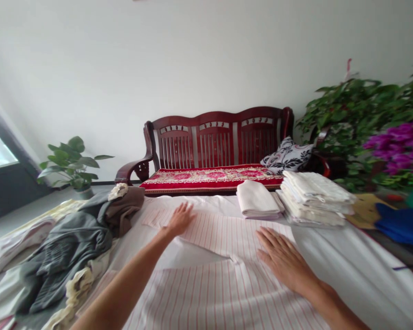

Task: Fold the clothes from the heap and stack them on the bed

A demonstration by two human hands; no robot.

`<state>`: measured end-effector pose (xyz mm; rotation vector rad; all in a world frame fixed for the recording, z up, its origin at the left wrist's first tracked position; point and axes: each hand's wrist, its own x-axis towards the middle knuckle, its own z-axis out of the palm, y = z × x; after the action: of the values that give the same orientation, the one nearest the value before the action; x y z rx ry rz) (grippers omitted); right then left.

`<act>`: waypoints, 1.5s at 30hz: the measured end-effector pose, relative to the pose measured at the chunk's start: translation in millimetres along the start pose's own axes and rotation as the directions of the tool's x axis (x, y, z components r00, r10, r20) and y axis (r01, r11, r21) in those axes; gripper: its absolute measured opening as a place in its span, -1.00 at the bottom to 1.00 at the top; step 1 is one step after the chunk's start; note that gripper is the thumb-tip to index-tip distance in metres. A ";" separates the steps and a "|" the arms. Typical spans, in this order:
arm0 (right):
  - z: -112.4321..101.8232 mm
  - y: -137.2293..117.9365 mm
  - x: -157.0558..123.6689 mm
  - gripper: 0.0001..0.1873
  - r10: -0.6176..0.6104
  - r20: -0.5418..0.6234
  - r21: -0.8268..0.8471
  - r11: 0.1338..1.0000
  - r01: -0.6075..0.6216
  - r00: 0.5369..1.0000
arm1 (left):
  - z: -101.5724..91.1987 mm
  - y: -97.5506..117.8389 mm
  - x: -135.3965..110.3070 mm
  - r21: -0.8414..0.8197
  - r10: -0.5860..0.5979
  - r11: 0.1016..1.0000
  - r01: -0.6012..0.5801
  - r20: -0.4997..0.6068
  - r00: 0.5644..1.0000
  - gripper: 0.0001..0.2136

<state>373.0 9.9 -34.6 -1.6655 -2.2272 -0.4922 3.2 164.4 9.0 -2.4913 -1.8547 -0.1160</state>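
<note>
A pair of striped trousers (220, 293), white with thin pink lines, lies spread on a white sheet (326, 256). One leg runs across the far side, the other nearer to me, with a gap between them. My left hand (181, 219) rests on the far leg toward its left end, fingers stretched out. Flat on the cloth near the right end lies my right hand (280, 256), its fingers spread. Neither hand grips the fabric. The nearest part of the trousers runs out of view at the bottom.
Folded white cloths (316, 197) form a stack at the back right, beside a smaller folded pile (256, 199). Loose clothes, including a grey garment (65, 247), lie heaped at left. Behind stands a red wooden bench (213, 146). Plants (358, 114) and purple flowers (402, 144) are at right.
</note>
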 end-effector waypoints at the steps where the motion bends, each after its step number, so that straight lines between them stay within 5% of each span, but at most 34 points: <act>1: 0.0 -0.3 0.2 -0.42 0.004 0.002 -0.001 1.000 -0.004 1.000 | 4.4 15.3 -2.5 -0.038 0.164 0.985 -0.166 -0.048 0.985 -0.47; 3: 0.2 -0.3 0.5 -0.42 0.008 0.008 -0.004 1.000 -0.008 1.000 | 12.0 34.7 -8.6 -0.061 0.320 0.944 -0.323 -0.062 0.945 -0.45; 5: 1.2 1.2 0.4 -0.43 0.019 0.008 -0.014 1.000 -0.018 1.000 | 15.5 34.4 -14.4 -0.068 0.340 0.938 -0.341 -0.031 0.940 -0.43; 14: 3.3 15.7 1.6 -0.33 0.160 0.087 -0.089 0.984 -0.152 0.983 | 11.6 -79.3 -14.9 0.045 -0.064 0.997 0.062 0.033 0.997 -0.48; 19: -6.8 10.7 7.0 -0.30 0.308 0.202 -0.102 0.951 -0.293 0.929 | 10.9 -89.8 -12.5 0.031 -0.176 0.984 0.176 -0.007 0.984 -0.51; 25: -15.2 4.1 11.5 -0.31 0.342 0.276 -0.128 0.939 -0.318 0.898 | -4.9 -63.6 -42.8 0.062 -0.210 0.973 0.220 -0.145 0.967 -0.54; 32: -29.8 -2.9 16.2 -0.44 0.305 0.188 -0.090 0.952 -0.293 0.934 | -24.6 -5.4 -132.7 -0.238 0.183 0.943 -0.233 -0.216 0.959 -0.68; 35: -56.9 -16.4 16.4 -0.59 0.180 0.061 -0.016 0.984 -0.179 0.982 | -30.9 25.4 -162.6 -0.362 0.260 0.874 -0.326 -0.219 0.941 -0.73; 38: -93.9 -38.8 6.1 -0.83 -0.048 0.085 0.190 0.981 0.031 0.995 | -30.7 54.8 -177.9 -0.496 0.302 0.781 -0.380 -0.233 0.924 -0.73; 41: -120.5 -61.6 -16.7 -0.92 -0.268 0.184 0.370 0.910 0.186 0.946 | -27.1 80.7 -182.5 -0.563 0.341 0.713 -0.418 -0.243 0.908 -0.73; 45: -122.5 -75.4 -48.5 -0.87 -0.408 0.239 0.410 0.865 0.289 0.881 | -26.0 105.1 -183.2 -0.550 0.397 0.705 -0.447 -0.217 0.892 -0.73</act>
<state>319.2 -106.6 46.5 -1.2129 -2.6741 0.1305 50.6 -42.6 22.1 -3.1785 -1.2820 -0.8941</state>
